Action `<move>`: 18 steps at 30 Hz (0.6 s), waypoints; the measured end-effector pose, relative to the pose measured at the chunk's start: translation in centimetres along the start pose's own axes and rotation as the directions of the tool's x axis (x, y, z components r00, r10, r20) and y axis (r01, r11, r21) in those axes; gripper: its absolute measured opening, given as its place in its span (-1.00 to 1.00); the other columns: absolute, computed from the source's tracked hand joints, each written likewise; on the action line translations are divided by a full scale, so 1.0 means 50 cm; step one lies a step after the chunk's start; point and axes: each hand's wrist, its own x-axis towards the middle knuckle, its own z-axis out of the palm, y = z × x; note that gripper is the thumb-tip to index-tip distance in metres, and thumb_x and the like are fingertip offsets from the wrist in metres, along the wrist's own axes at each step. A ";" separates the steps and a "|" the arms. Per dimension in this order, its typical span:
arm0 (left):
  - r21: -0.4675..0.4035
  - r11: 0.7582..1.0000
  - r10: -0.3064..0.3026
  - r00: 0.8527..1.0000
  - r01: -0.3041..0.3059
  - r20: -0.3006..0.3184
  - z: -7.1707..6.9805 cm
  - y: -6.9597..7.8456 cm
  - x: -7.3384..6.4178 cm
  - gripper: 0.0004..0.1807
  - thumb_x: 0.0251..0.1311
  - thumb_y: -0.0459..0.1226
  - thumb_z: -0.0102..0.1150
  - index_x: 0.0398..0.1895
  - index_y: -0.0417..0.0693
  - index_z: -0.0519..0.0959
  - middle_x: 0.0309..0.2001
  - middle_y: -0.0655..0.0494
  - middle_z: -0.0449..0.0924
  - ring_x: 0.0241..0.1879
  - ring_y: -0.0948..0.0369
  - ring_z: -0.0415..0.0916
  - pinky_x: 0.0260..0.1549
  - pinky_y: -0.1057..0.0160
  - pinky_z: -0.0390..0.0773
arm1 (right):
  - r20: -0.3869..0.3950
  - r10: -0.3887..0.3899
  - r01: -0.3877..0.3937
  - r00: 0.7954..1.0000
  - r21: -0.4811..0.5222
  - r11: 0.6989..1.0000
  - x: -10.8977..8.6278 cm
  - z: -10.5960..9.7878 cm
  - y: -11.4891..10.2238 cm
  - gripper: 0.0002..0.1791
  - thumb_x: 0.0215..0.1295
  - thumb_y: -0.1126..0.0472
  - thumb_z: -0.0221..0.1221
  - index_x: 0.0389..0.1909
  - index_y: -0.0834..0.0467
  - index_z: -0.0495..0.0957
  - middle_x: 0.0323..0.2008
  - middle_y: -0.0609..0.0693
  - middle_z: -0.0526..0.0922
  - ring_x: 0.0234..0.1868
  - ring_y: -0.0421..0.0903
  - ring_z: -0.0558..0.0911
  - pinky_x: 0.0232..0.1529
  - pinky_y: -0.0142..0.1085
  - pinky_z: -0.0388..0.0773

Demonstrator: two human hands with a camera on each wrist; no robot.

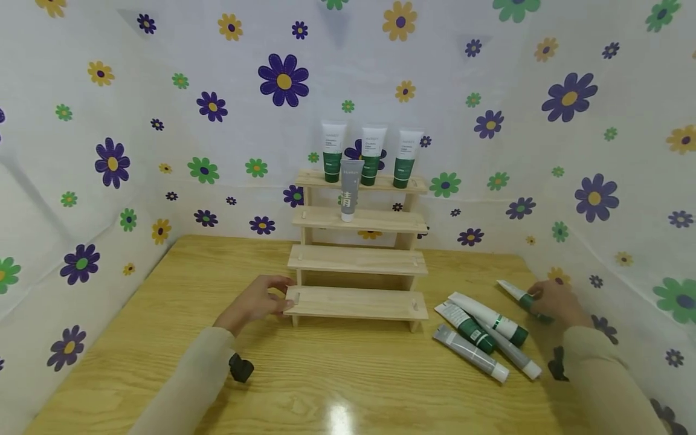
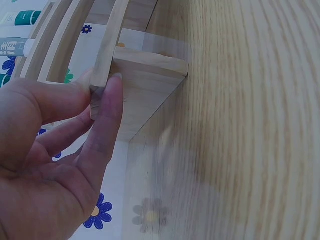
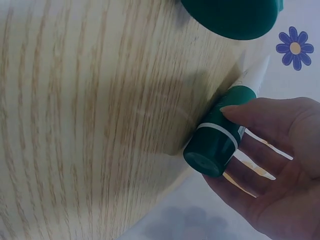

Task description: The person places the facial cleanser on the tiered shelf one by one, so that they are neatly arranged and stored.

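Note:
My left hand (image 1: 261, 302) pinches the left end of the lowest step of a wooden tiered display stand (image 1: 356, 302), thumb on top and fingertips beneath. At the right, my right hand (image 1: 560, 302) holds a white-and-green squeeze tube (image 1: 526, 299) lying on the table. The right wrist view shows the thumb on one side of this tube (image 3: 217, 135) near its green cap and the fingers round the other side. Three white-and-green tubes (image 1: 372, 155) stand on the top step. A grey tube (image 1: 350, 190) stands cap down on the step below, towards its left.
Several tubes lie piled on the wooden table (image 1: 348, 374) between the stand and my right hand, among them a white-and-green tube (image 1: 489, 317) and a grey tube (image 1: 470, 352). Flower-patterned white sheeting (image 1: 217, 109) encloses the table at the back and sides.

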 end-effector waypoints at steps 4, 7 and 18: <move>0.006 1.000 -0.006 1.000 0.006 -0.002 -0.001 0.000 -0.001 -0.47 0.31 -0.40 0.32 0.34 -0.28 0.48 0.14 -0.28 0.48 -0.23 0.16 0.67 -0.21 0.13 0.79 | 0.020 0.024 -0.025 1.000 0.025 0.999 0.003 0.002 -0.002 -0.40 -0.02 0.34 0.27 0.07 0.59 0.46 -0.02 0.57 0.61 -0.11 0.40 0.66 -0.11 0.15 0.68; 0.007 1.000 0.002 1.000 -0.002 0.006 -0.002 0.000 0.000 -0.47 0.32 -0.40 0.31 0.35 -0.29 0.47 0.14 -0.29 0.49 -0.24 0.17 0.66 -0.21 0.13 0.79 | 0.015 0.040 -0.040 0.999 0.023 0.999 0.005 0.005 -0.001 -0.42 0.01 0.33 0.27 0.06 0.58 0.47 -0.03 0.56 0.61 -0.12 0.38 0.67 -0.11 0.13 0.68; 0.027 1.000 -0.003 1.000 0.002 0.009 -0.006 0.006 -0.004 -0.46 0.32 -0.39 0.31 0.35 -0.31 0.46 0.16 -0.31 0.49 -0.25 0.17 0.65 -0.19 0.09 0.79 | -0.037 -0.038 0.038 0.999 0.003 0.999 0.009 0.013 -0.008 -0.52 -0.01 0.32 0.32 -0.09 0.57 0.57 -0.22 0.45 0.67 -0.33 0.13 0.66 -0.32 -0.08 0.66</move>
